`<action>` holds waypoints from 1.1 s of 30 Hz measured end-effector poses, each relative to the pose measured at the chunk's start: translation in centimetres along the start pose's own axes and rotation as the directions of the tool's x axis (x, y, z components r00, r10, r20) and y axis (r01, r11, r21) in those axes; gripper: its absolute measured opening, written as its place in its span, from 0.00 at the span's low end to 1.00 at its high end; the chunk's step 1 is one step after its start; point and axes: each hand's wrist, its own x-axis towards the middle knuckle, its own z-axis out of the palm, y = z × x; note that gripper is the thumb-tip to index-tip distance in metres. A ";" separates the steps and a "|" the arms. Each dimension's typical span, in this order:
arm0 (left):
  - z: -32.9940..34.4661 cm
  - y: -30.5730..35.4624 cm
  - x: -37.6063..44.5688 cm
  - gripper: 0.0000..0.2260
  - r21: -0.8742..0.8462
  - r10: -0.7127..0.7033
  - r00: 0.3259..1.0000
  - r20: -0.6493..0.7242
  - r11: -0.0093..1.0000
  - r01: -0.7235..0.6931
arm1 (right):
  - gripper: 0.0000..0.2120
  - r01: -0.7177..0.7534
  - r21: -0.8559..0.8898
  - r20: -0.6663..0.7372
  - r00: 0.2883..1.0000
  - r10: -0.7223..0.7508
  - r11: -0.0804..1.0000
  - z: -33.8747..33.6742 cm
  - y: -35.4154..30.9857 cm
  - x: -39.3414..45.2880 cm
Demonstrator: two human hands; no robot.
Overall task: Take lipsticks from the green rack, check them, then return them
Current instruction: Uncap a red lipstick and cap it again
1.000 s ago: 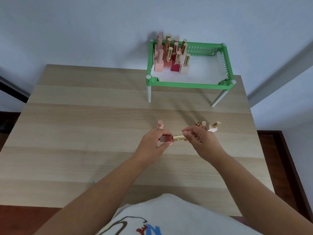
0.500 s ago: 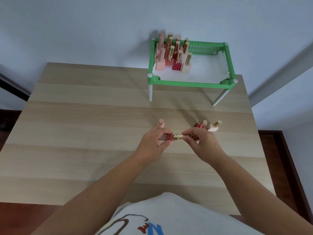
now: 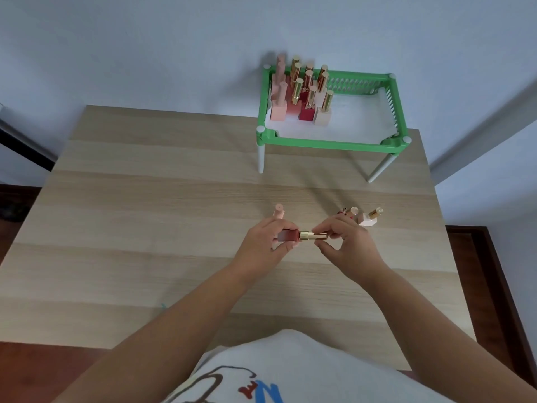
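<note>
A red-brown lipstick with a gold cap (image 3: 302, 235) lies level between my two hands above the wooden table (image 3: 145, 216). My left hand (image 3: 266, 244) grips its red base. The fingertips of my right hand (image 3: 347, 242) pinch the gold cap end. The green rack (image 3: 325, 143) stands on white legs at the table's far right, with several upright lipsticks (image 3: 302, 91) crowded in its back left corner. A pink lipstick (image 3: 279, 211) stands just beyond my left hand. Behind my right hand stand a cream one with a gold cap (image 3: 370, 218) and others, partly hidden.
The rack's right half shows only its white floor (image 3: 357, 123). A pale blue wall runs behind the table. Dark floor (image 3: 499, 257) lies past the table's right edge. My white printed shirt (image 3: 290, 370) fills the bottom of the view.
The right fingers have shifted slightly along the gold cap; the lipstick stays level between both hands in the same spot. The view has tilted a little.
</note>
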 end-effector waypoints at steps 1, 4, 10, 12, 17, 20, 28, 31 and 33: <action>0.0 0.1 0.0 0.11 -0.006 0.001 1.000 0.003 1.000 -0.001 | 0.10 0.004 0.001 -0.009 1.000 -0.004 1.000 0.0 0.0 0.0; 0.0 0.1 0.0 0.11 -0.017 0.002 1.000 0.019 1.000 -0.002 | 0.08 0.004 0.018 -0.033 0.999 -0.004 1.000 -0.1 -0.1 -0.1; -0.1 0.2 0.0 0.11 0.028 0.032 0.999 0.035 0.999 -0.033 | 0.06 -0.059 0.071 -0.052 0.997 0.062 0.996 -0.3 0.3 -0.4; 0.0 0.2 0.0 0.10 0.031 0.050 0.998 0.040 0.998 -0.051 | 0.05 -0.043 0.074 -0.059 0.997 0.048 0.996 -0.2 0.3 -0.5; 0.2 0.0 0.3 0.11 0.096 0.089 0.995 0.035 0.991 -0.092 | 0.02 -0.071 0.063 -0.073 0.994 0.076 0.995 0.3 0.5 -0.5; 0.2 0.0 0.4 0.11 0.147 0.117 0.992 0.036 0.982 -0.121 | 0.01 -0.113 0.066 -0.064 0.991 0.117 0.991 0.8 0.6 -0.8; 0.9 -0.6 0.0 0.10 0.299 0.192 0.981 0.016 0.935 -0.188 | 0.02 -0.181 0.148 -0.024 0.982 0.186 0.972 0.6 1.0 -0.5; 1.2 -0.9 0.0 0.11 0.241 0.114 0.993 -0.019 0.965 -0.106 | 0.02 -0.207 0.198 -0.020 0.976 0.215 0.958 0.4 1.1 0.0; 1.2 -1.2 0.2 0.12 0.234 0.043 0.999 0.005 0.971 -0.043 | 0.04 -0.204 0.233 0.001 0.978 0.210 0.951 0.4 1.1 0.2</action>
